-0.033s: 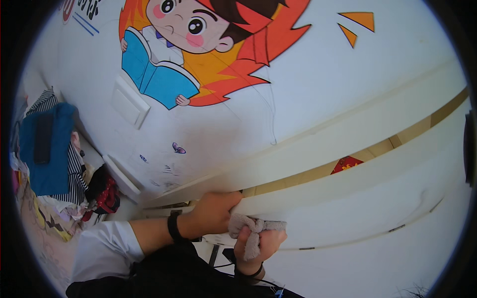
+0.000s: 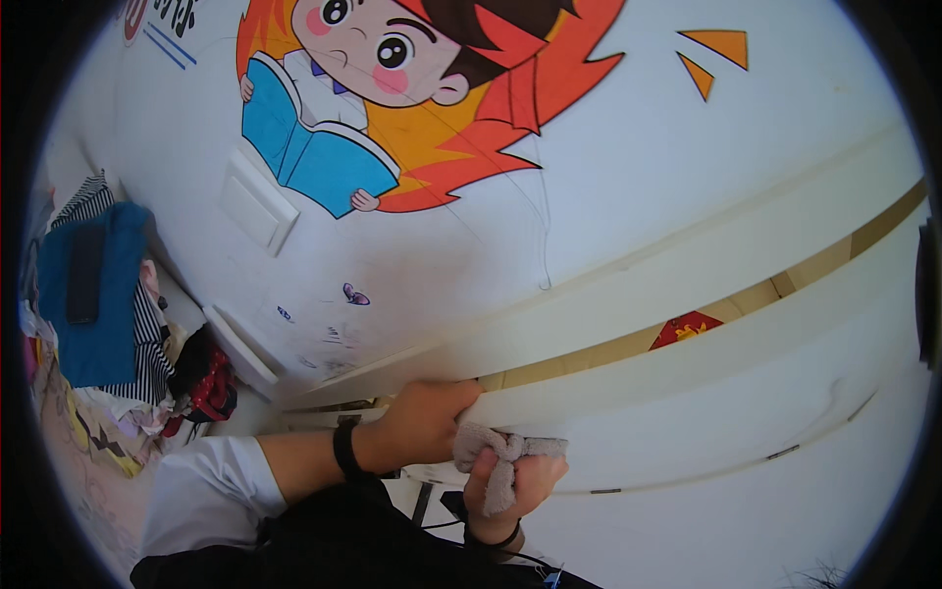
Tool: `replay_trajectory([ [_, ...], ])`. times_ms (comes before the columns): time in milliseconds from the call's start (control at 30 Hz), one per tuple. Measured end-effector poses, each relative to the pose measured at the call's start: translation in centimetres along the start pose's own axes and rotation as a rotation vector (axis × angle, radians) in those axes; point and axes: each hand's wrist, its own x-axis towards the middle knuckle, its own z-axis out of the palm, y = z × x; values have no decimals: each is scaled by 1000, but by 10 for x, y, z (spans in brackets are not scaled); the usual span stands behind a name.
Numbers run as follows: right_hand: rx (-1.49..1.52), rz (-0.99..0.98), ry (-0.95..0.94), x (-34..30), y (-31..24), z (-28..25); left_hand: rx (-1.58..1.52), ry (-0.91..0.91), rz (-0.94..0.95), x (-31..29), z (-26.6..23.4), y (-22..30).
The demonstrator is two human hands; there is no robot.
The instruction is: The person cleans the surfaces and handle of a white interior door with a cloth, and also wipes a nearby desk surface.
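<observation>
My left hand [image 2: 427, 420] is closed around the near edge of a white door-like panel [image 2: 628, 412], its thumb lying at the narrow gap beside it. Close to its right, my right hand [image 2: 535, 483] grips a grey-beige cloth [image 2: 478, 444], bunched and folded between thumb and fingers. The cloth rests against the panel's near face, just below its upper edge. A loose end of it hangs over the right hand. The left fingertips are hidden behind the panel.
Tan tiles and a red decorated item [image 2: 685, 330] show through the gap. A white wall with a cartoon reader [image 2: 324, 157] and a switch plate [image 2: 257, 204] rises beyond. At left lie piled clothes [image 2: 108, 344] with a dark phone-like object [image 2: 85, 275] on top.
The wall picture and the red item have shifted slightly in the view. Both hands keep their holds, with the cloth moved only a touch to the right.
</observation>
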Motion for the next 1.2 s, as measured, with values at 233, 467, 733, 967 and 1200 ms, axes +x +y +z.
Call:
replay_trajectory([
  [233, -42, -40, -58, 2, -4, -1, -56, -63, 47, 0, -8, -3],
  [467, -51, -134, -95, 16, -10, 0, 19, -54, 85, 2, -8, -5],
  [733, 225, -206, -65, 20, 3, -3, -52, -40, 9, -6, -3, 7],
  [967, 190, -368, 67, -10, 29, 2, -62, -21, 20, -12, 7, -1],
  [1200, 309, -332, 86, -34, 87, -13, 153, 167, 49, -9, 24, -3],
])
